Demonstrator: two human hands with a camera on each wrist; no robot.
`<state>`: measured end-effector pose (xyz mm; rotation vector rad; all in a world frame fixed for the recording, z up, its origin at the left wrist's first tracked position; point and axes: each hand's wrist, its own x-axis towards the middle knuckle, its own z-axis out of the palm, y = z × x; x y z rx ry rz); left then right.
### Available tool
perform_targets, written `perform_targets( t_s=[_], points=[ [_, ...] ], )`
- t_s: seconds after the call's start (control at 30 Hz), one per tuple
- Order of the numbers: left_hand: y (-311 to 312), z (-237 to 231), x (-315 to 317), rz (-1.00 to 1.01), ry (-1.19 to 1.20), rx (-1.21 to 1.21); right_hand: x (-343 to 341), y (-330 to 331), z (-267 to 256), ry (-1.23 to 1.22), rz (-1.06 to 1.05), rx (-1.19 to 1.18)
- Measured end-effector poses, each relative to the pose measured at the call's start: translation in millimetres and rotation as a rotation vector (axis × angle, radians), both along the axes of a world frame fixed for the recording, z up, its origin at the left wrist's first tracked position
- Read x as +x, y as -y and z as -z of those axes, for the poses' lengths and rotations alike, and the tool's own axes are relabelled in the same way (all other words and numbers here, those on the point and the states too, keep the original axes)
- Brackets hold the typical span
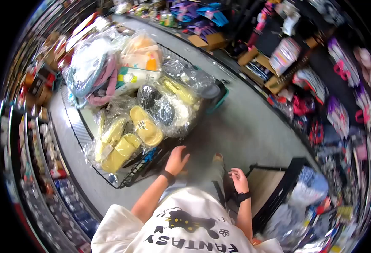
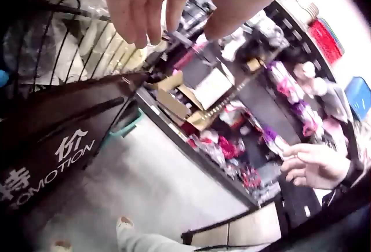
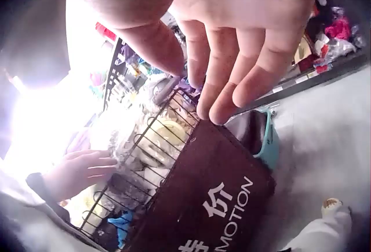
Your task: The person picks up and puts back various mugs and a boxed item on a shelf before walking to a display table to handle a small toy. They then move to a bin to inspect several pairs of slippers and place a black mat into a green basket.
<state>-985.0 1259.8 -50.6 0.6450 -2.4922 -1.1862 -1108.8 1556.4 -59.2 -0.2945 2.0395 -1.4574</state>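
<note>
A wire bin is heaped with plastic-wrapped goods, among them yellow slippers (image 1: 146, 126) and a blue and pink bundle (image 1: 84, 80). My left hand (image 1: 177, 161), fingers extended and holding nothing, is beside the bin's near edge, close to the yellow slippers; whether it touches the wire is unclear. My right hand (image 1: 238, 180) hangs in the air to the right of the bin, empty, its fingers loosely bent. In the right wrist view, the dark bin panel (image 3: 203, 188) with white lettering shows below the right hand (image 3: 232, 37).
Packed shelves line the left side (image 1: 46, 168). Along the right run shelves of bagged goods and an open cardboard box (image 1: 274, 84). A black-framed stand (image 1: 265, 185) is beside my right arm. Grey floor (image 1: 253, 135) lies between bin and shelves.
</note>
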Motion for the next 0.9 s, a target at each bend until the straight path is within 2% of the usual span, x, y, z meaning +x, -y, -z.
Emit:
perform_targets(
  t_s=[0.03, 0.1, 0.17, 0.23, 0.33, 0.43, 0.57, 0.6, 0.7, 0.77, 0.83, 0.9],
  points=[
    [-0.5, 6.2, -8.3, -0.108, -0.023, 0.021, -33.3, -1.1, 3.7, -0.019, -0.031, 0.022],
    [-6.4, 9.9, -26.6, -0.355, 0.050, 0.268, -104.3, 2.0, 5.0, -0.069, -0.084, 0.038],
    [-6.4, 36.8, -44.5, -0.549, -0.111, 0.576, -172.8, 18.6, -12.5, -0.063, -0.139, -0.014],
    [-5.0, 28.5, -64.9, -0.693, -0.106, 0.788, -229.8, 44.3, -15.7, -0.096, -0.195, -0.030],
    [-7.5, 3.4, -93.0, -0.883, -0.253, 1.080, -282.2, 111.2, -22.4, 0.074, -0.269, 0.061],
    [-7.6, -11.9, -103.8, -0.932, -0.361, 1.159, -297.5, 192.1, -9.3, 0.262, -0.356, 0.109],
    [4.8, -12.9, -112.3, -0.967, -0.377, 0.976, -298.5, 282.9, 8.8, 0.422, -0.498, 0.037],
    [11.2, -8.0, -113.1, -0.967, -0.384, 0.958, -295.5, 297.4, 20.7, 0.423, -0.425, 0.027],
    [33.0, -4.5, -118.0, -1.049, -0.397, 0.930, -297.1, 317.1, 58.8, 0.240, -0.440, 0.047],
    [48.9, 5.8, -122.7, -1.071, -0.379, 0.827, -282.8, 331.8, 40.9, 0.309, -0.390, 0.042],
    [61.4, 25.9, -124.0, -1.118, -0.351, 0.707, -277.0, 347.0, 40.6, 0.258, -0.387, 0.014],
    [74.7, 42.5, -127.1, -1.174, -0.306, 0.564, -282.2, 349.5, 40.0, 0.037, -0.602, 0.136]
  ],
)
